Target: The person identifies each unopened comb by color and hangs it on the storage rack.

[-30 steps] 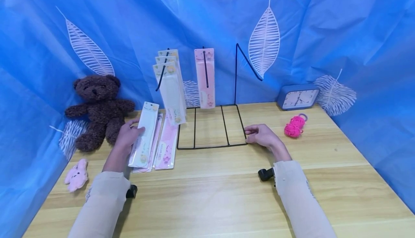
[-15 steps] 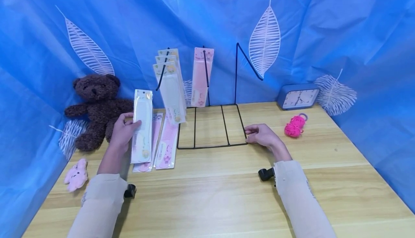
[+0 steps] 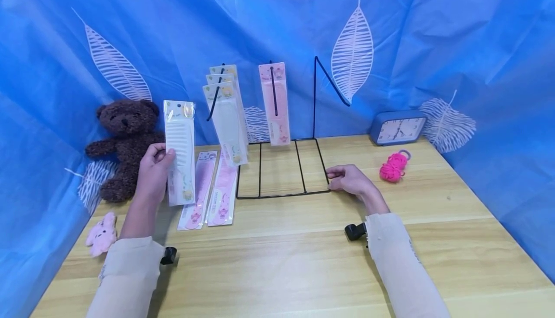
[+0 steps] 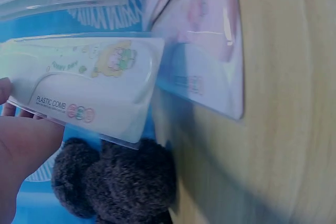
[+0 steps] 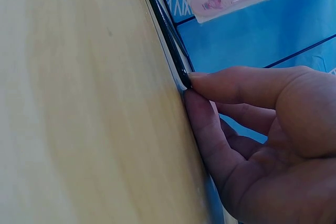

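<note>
My left hand (image 3: 153, 171) grips a white comb in a clear packet (image 3: 179, 152) and holds it upright above the table, in front of the brown teddy bear (image 3: 125, 142). The left wrist view shows the same packet (image 4: 86, 85) against my thumb. Two pink comb packets (image 3: 210, 195) lie flat on the wooden table (image 3: 282, 255). A black wire display stand (image 3: 282, 168) carries several white comb packets (image 3: 225, 115) on its left hook and one pink packet (image 3: 274, 103) on the middle hook. My right hand (image 3: 349, 180) pinches the stand's front right corner (image 5: 181, 74).
A blue alarm clock (image 3: 396, 127) and a pink yarn bundle (image 3: 393, 167) sit at the back right. A small pink plush toy (image 3: 101, 233) lies near the table's left edge. Blue leaf-print cloth (image 3: 477, 43) walls in the table on three sides.
My left hand has lifted the white comb packet off the pile on the table and raised it upright, moving it left. The right hand has stayed on the stand's corner.
</note>
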### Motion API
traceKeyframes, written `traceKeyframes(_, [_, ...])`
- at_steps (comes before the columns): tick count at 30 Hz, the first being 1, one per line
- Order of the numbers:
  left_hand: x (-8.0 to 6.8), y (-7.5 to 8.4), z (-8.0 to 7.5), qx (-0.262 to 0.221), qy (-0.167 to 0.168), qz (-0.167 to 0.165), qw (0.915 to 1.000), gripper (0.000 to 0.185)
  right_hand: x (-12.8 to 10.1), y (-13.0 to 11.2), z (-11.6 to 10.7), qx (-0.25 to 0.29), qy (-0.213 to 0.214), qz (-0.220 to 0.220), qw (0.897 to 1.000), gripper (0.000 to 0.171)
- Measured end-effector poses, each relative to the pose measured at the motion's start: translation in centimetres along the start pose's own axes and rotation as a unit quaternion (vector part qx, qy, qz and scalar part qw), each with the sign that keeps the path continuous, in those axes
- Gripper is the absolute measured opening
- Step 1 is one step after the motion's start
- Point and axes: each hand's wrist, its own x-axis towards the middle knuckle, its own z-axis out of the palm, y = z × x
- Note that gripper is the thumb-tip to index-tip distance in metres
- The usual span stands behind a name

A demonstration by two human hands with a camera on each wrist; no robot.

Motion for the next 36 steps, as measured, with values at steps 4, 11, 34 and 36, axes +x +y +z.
traceKeyframes(4, [-0.7, 0.8, 0.2, -0.027, -0.011, 0.027, 0.9992, 0.006, 0.1, 0.0, 0.0, 0.0, 0.001, -0.001, 1.0, 0.063])
traceKeyframes(11, [-2.4, 1.5, 0.3, -0.04, -0.02, 0.065, 0.9969, 0.007, 0.1, 0.1, -0.1, 0.002, -0.001, -0.001, 1.0, 0.064])
traceKeyframes(34, [-4.8, 1.8, 0.7, -0.144, -0.213, 0.177, 0.9502, 0.022, 0.1, 0.2, 0.0, -0.003, 0.001, -0.005, 1.0, 0.063])
traceKeyframes(36, [-4.7, 1.9, 0.8, -0.148, -0.223, 0.183, 0.9461, 0.022, 0.1, 0.2, 0.0, -0.003, -0.001, -0.007, 1.0, 0.063])
